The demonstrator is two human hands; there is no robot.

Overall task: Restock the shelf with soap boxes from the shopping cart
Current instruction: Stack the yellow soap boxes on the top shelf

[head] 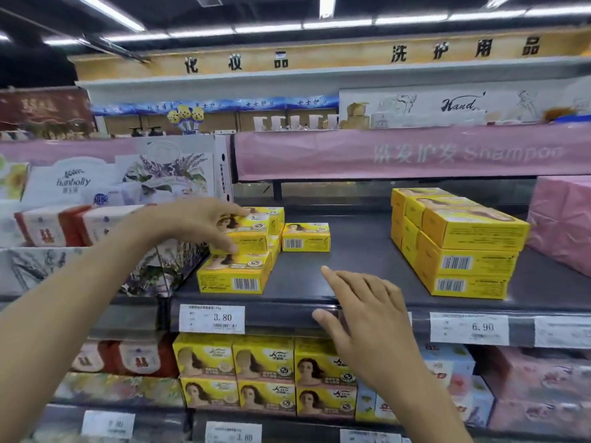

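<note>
My left hand (195,223) grips a yellow soap box (246,233) atop the left stack (233,276). My right hand (367,311), fingers loose and holding nothing, is at the front lip of the shelf (351,263). Bare shelf runs across to the right stack (463,251).

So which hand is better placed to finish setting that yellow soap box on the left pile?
Left. The left hand grips the soap box at the top of the pile. The right hand is open and empty, by the front edge of the shelf, apart from the pile.
</note>
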